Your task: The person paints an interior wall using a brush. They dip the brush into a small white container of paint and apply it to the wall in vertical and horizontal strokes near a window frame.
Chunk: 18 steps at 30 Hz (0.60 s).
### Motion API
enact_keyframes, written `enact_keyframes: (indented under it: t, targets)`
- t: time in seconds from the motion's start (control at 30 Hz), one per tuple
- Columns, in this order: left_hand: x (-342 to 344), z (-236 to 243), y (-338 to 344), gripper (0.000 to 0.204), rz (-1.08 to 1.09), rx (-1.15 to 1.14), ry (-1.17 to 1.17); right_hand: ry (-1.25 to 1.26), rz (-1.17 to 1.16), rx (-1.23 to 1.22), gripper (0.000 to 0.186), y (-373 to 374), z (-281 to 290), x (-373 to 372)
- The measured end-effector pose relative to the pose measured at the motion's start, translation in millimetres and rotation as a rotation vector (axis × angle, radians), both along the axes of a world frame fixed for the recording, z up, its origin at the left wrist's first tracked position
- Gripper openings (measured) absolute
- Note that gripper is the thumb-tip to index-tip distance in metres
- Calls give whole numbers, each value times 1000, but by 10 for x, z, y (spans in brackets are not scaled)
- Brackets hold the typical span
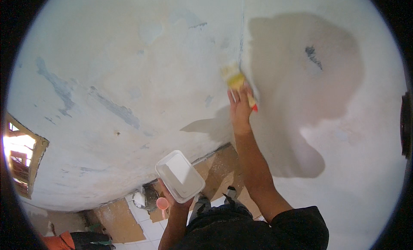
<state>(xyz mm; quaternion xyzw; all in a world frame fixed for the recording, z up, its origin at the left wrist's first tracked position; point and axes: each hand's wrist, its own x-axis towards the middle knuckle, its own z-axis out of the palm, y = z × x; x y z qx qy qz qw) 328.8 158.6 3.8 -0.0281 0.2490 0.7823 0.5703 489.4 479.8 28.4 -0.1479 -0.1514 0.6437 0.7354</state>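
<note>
My right hand [240, 109] is raised against the wall corner [242, 43] and grips a paintbrush [235, 80] with a yellow ferrule and a red handle tip. The bristles press on the wall just left of the corner line. My left hand [172, 198] holds a white rectangular plastic tub [179, 175] from below, low and to the left, and white paint lies inside it. The left wall [120, 78] is whitish with blue-grey patches where the paint has peeled. The right wall [352, 134] carries a large shadow of a head and arm.
A wooden-framed window [21, 155] lets in bright light at the far left. Below, the floor shows white tiles [146, 220], brown cardboard [120, 220], a small orange cup [162, 203] and a bucket-like object [144, 198]. Orange and dark cloth [77, 240] lies at the lower left.
</note>
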Motion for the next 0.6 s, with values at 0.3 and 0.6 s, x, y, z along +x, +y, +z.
enact_keyframes:
  t: [0.3, 0.6]
  targets:
    - [-39, -39, 16, 72, -13, -43, 6, -451, -154, -261, 26, -18, 350, -26]
    - [-5, -75, 7, 77, -5, -25, -10, -125, -163, 204, 32, 97, 1636, -19]
